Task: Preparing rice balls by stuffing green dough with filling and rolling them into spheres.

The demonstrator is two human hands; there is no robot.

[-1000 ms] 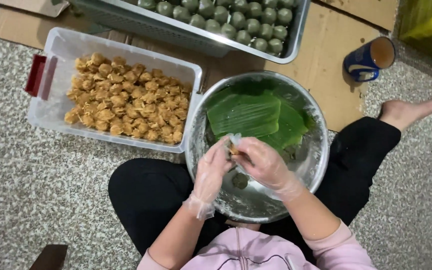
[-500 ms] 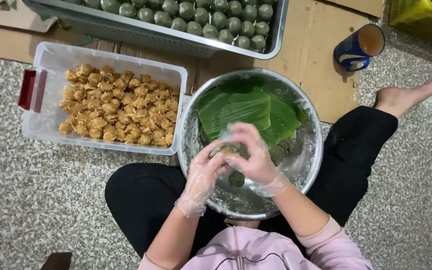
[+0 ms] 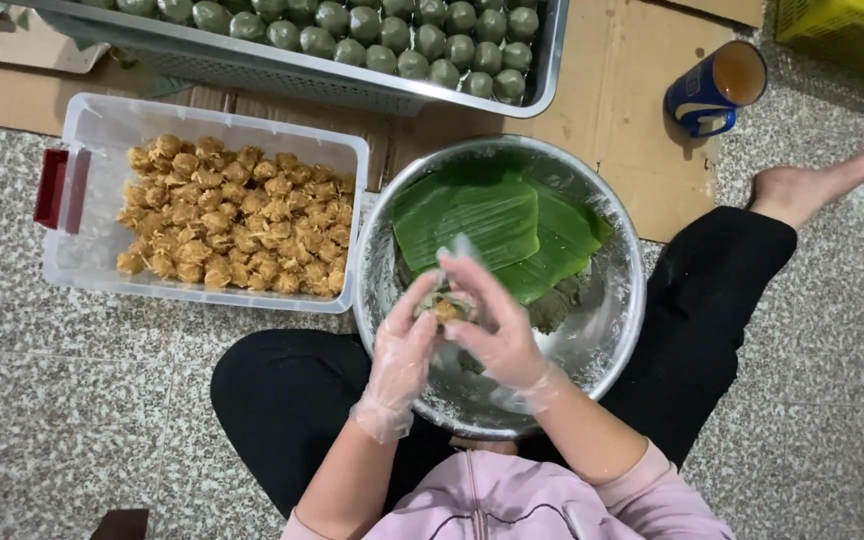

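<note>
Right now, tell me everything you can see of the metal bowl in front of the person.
The metal bowl is round, shiny steel, upright on the speckled floor between the person's legs. Green leaves line its far side over dark green dough; pale residue coats its inner wall. Its left rim meets the clear plastic tub. Both gloved hands work above it.

Thin, clear plastic gloves, crinkled and faintly shiny, cover the left hand [image 3: 404, 352] and the right hand [image 3: 497, 335]. Under them sits a steel bowl [image 3: 620, 300], bright metal dulled by a pale floury film. The banana leaves [image 3: 492, 225] in it look smooth and waxy-glossy. The storage box [image 3: 102, 130] is translucent plastic. The filling balls [image 3: 232, 225] look rough and crumbly. Matt brown cardboard [image 3: 632, 130] lies on speckled stone floor [image 3: 62, 420].
</note>
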